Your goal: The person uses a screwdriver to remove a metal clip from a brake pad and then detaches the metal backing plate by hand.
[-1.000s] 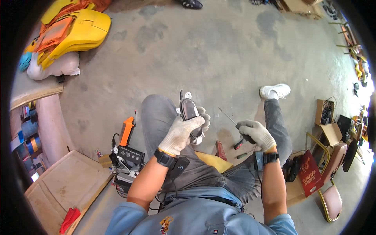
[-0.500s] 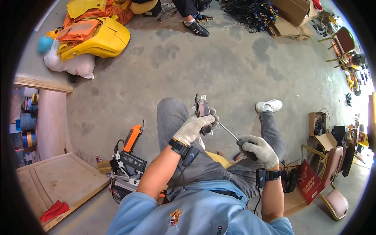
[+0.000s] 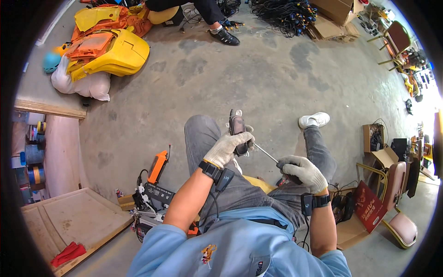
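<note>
Nearest, at the seated person's right side, a red rectangular package with pale print (image 3: pixel 370 206) leans on an open brown cardboard box (image 3: pixel 351 229). Above the lap, the white-gloved left hand (image 3: pixel 225 147) has its fingers clamped round a dark oval handheld device with a grey casing (image 3: pixel 237 129), held upright over the left knee. The white-gloved right hand (image 3: pixel 302 171) has its fingers wrapped tight on the dark handle of a thin metal screwdriver (image 3: pixel 266 153), whose tip meets the device's lower edge.

To the left, on the grey concrete floor (image 3: pixel 240 69), an orange handheld meter (image 3: pixel 157 166) rests by a black electronics block with wires (image 3: pixel 150 196). Further right, a small open carton holding cables (image 3: pixel 374 141) stands alone. Farthest off lie yellow and orange moulded plastic shells (image 3: pixel 104 41) on a white sack (image 3: pixel 80 83), and flattened brown cartons (image 3: pixel 334 23) beside tangled black cables (image 3: pixel 281 11).

Against half a second ago, the hands have hardly shifted; the view has tipped slightly, so the shells sit a little nearer the left rim.
</note>
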A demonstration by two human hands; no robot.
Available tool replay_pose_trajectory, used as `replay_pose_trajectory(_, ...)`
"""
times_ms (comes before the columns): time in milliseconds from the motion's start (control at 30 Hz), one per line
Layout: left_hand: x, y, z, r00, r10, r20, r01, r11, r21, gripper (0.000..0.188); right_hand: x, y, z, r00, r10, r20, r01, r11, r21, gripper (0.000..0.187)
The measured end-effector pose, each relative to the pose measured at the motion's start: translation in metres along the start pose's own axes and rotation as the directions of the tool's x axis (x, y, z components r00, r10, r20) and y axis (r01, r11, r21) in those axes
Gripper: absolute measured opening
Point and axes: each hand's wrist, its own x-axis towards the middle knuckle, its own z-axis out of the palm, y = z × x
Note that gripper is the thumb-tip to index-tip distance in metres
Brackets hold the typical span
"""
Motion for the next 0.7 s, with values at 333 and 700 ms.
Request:
replay_pose_trajectory(333,-0.0007,-0.0004,-0.0017,0.999,-0.033,0.029,0.033,0.999,-0.02,0.041,0.0026,0.0029,-0.0013,1.0,-0.007,-0.008,0.007,1.0,0.029,0.037)
replay_pose_trajectory(700,-0.0056,0.0008,-0.001,0.996,-0.043,0.081,0.045,0.999,-0.016,0.045,-0.0015,-0.0035,0.0018,1.0,0.016,-0.012,-0.016,0.999,0.028,0.038)
